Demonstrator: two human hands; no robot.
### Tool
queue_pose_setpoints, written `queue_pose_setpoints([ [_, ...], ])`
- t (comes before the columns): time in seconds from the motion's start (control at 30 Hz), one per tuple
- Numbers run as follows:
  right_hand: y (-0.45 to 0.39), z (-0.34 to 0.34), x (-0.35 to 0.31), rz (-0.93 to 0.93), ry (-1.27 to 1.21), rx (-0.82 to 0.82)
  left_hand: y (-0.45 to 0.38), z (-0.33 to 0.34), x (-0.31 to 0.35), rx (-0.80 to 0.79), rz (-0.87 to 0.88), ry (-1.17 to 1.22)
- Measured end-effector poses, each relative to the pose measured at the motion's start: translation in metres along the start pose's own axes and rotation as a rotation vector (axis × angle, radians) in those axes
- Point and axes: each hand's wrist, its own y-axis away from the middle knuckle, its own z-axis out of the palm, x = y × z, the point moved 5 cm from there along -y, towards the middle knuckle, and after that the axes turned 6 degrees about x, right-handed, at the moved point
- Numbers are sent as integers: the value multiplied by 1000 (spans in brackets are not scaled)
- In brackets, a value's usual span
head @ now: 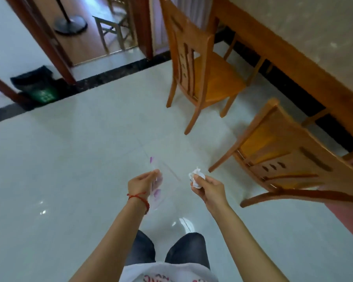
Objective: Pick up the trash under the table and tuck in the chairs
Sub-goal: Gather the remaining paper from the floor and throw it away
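Over the glossy pale tile floor, left hand pinches a clear, thin plastic wrapper with purple print; its edges are hard to trace. Right hand is closed round a crumpled white tissue wad, which protrudes above the fingers. Two slatted wooden chairs stand pulled out from the stone-topped table; the nearer one is cut off at the frame's edge.

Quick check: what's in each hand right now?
Left hand: closed on a clear plastic wrapper with purple print.
Right hand: closed on a crumpled white tissue.
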Motion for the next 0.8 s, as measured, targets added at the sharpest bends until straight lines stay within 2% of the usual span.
queue_pose_setpoints([
  [0.2,16,132,22,18,144,-144,-47,-115,55,137,43,124],
  [0.47,31,286,53,66,172,-220,-108,-249,121,261,98,238],
  [0.63,34,360,60,87,223,-278,-134,-304,150,345,83,326],
  [0.8,17,430,55,103,256,-310,-168,-329,181,419,67,388],
])
